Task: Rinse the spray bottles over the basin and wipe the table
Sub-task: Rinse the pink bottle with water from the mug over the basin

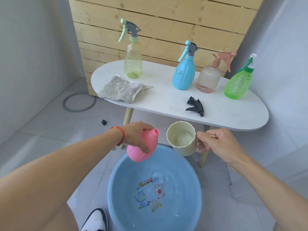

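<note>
My left hand (136,135) grips a pink spray bottle (141,147) with its head off, tilted over the far left rim of the blue basin (116,189). My right hand (216,142) holds a cream mug (182,139) by its handle, just right of the bottle's open neck; a little water shows inside. The black spray head (195,106) lies on the white table (166,99). A yellow-green bottle (132,50), a blue bottle (184,67), a peach bottle (210,75) and a green bottle (240,79) stand on the table. A grey cloth (121,89) lies at its left end.
The basin sits on the tiled floor in front of the table, with shallow water and cartoon stickers inside. A wooden slat panel (166,22) stands behind the table. A grey ring (79,103) and a small black cube (104,122) lie on the floor at left. My shoe (95,220) is beside the basin.
</note>
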`<move>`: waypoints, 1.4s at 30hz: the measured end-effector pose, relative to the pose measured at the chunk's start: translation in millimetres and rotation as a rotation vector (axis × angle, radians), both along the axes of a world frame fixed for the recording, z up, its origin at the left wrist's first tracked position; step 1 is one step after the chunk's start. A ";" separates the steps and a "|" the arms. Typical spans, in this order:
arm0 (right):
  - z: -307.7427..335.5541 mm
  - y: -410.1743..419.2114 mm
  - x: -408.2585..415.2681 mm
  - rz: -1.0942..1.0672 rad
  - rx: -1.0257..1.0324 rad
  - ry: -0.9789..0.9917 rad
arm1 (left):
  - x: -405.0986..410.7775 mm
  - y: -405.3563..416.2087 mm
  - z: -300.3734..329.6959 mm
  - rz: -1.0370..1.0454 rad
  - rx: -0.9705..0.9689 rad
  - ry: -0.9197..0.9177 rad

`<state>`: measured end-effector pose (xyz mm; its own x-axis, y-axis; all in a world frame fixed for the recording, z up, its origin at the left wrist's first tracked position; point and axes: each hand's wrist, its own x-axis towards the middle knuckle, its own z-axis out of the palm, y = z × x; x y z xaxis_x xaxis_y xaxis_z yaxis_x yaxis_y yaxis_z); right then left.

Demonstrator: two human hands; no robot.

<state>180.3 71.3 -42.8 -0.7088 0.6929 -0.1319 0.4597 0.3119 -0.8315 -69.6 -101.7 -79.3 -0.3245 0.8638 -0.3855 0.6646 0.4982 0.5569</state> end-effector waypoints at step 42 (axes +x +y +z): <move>-0.9 -25.6 -19.5 -0.113 0.724 0.072 | 27.0 15.1 -12.1 -0.091 0.018 -0.082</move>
<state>160.8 45.7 -43.7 -0.6179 0.6580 0.4304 0.4736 0.7484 -0.4643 -42.6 -86.6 -91.4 -0.2129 0.8952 -0.3916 0.6584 0.4276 0.6194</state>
